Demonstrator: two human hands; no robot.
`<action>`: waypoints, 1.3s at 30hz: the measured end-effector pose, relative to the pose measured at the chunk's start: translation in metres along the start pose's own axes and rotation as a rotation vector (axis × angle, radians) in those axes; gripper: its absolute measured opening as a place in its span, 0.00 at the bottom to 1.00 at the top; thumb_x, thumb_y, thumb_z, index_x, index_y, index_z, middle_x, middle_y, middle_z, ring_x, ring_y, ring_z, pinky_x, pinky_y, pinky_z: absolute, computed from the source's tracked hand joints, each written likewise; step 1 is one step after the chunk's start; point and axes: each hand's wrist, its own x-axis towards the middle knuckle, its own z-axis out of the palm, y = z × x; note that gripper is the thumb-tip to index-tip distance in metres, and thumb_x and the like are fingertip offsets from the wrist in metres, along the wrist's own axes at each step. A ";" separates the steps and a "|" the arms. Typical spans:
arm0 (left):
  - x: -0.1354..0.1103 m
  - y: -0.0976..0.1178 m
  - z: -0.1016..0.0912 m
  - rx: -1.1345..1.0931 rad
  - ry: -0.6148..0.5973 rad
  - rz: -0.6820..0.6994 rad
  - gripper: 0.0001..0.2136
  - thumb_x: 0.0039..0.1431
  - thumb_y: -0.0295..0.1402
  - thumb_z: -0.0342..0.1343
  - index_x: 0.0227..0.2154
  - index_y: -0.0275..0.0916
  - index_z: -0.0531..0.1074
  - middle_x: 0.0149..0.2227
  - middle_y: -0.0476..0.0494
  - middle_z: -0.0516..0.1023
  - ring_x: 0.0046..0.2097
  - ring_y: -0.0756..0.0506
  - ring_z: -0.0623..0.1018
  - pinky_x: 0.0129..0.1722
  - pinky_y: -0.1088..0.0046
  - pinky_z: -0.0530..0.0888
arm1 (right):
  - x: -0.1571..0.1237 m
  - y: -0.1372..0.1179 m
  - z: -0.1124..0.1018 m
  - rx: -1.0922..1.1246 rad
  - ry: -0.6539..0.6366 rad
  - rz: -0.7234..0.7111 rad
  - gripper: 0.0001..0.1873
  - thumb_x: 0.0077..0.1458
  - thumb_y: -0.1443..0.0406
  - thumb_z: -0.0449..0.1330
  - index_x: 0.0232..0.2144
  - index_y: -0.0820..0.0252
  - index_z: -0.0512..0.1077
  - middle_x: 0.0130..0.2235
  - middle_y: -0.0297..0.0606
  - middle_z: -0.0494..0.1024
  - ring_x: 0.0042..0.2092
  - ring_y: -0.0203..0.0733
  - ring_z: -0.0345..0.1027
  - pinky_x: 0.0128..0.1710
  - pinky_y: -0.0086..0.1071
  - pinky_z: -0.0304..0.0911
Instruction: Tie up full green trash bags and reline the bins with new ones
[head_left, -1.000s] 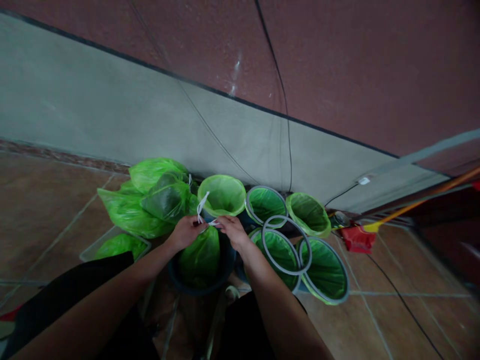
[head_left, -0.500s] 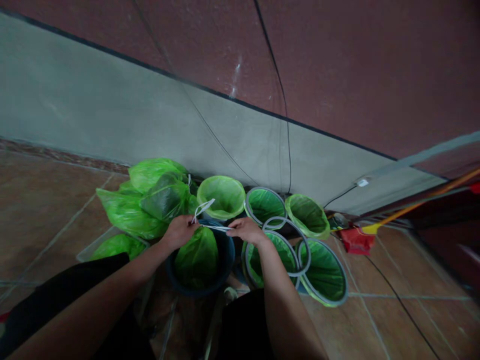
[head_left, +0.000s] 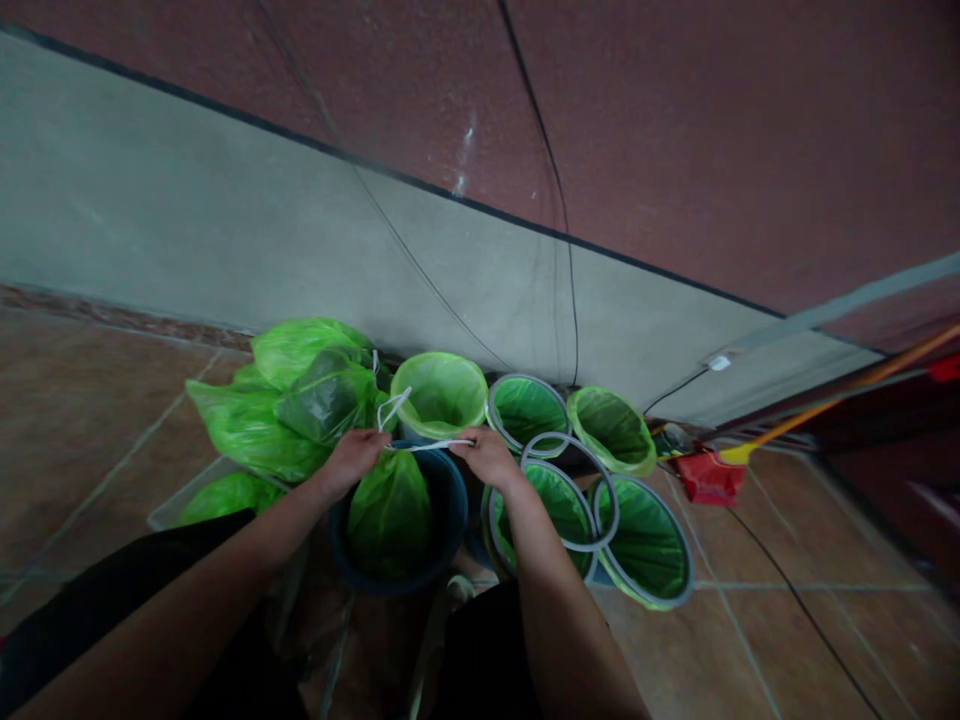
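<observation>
Left hand (head_left: 358,456) and right hand (head_left: 487,455) each pinching white drawstring (head_left: 431,445), stretched taut over green bag (head_left: 390,510) in dark bin (head_left: 442,540), frame centre. Pull evenly outward, keep knot centred imo.

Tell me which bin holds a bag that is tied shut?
The dark blue bin between the hands; its green bag is gathered closed, while the other bins' liners gape open.

Dim, flat light; edges warped, softly blurred.
</observation>
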 end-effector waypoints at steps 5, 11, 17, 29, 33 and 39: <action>-0.006 0.004 0.010 -0.405 -0.086 -0.084 0.15 0.51 0.43 0.54 0.18 0.38 0.65 0.18 0.52 0.68 0.18 0.54 0.60 0.19 0.75 0.56 | 0.000 -0.011 0.008 0.451 -0.005 0.000 0.10 0.51 0.59 0.58 0.29 0.60 0.72 0.22 0.28 0.69 0.25 0.32 0.62 0.25 0.25 0.57; -0.012 0.003 0.015 -0.569 -0.154 -0.186 0.19 0.46 0.49 0.61 0.19 0.36 0.66 0.18 0.52 0.68 0.19 0.55 0.63 0.20 0.77 0.59 | -0.008 -0.035 0.022 1.033 -0.122 0.068 0.13 0.45 0.58 0.63 0.29 0.62 0.72 0.32 0.39 0.79 0.31 0.38 0.74 0.33 0.31 0.68; -0.014 0.003 0.017 -0.549 -0.209 -0.115 0.13 0.37 0.34 0.66 0.28 0.34 0.73 0.22 0.53 0.70 0.24 0.54 0.68 0.27 0.76 0.65 | -0.011 -0.045 0.030 1.186 -0.199 0.103 0.09 0.45 0.61 0.62 0.24 0.61 0.69 0.27 0.35 0.77 0.28 0.36 0.72 0.34 0.31 0.68; -0.018 -0.001 0.023 -0.013 -0.283 0.272 0.15 0.53 0.44 0.55 0.23 0.37 0.72 0.19 0.53 0.68 0.24 0.51 0.67 0.26 0.76 0.63 | -0.008 -0.051 0.031 1.124 -0.264 -0.066 0.17 0.43 0.67 0.63 0.40 0.58 0.73 0.38 0.34 0.76 0.31 0.32 0.69 0.33 0.28 0.64; -0.016 -0.001 0.023 -0.021 -0.250 0.254 0.14 0.55 0.43 0.52 0.28 0.37 0.74 0.20 0.53 0.68 0.23 0.51 0.67 0.25 0.75 0.65 | 0.000 -0.037 0.032 0.785 -0.069 0.025 0.27 0.44 0.73 0.56 0.49 0.57 0.70 0.36 0.33 0.77 0.27 0.32 0.66 0.26 0.26 0.60; -0.011 -0.004 0.020 0.010 -0.225 0.340 0.15 0.56 0.43 0.50 0.29 0.37 0.76 0.20 0.52 0.70 0.23 0.50 0.68 0.24 0.76 0.65 | 0.002 -0.014 0.050 0.244 -0.291 -0.213 0.15 0.44 0.75 0.55 0.36 0.61 0.73 0.33 0.32 0.75 0.33 0.35 0.66 0.34 0.27 0.60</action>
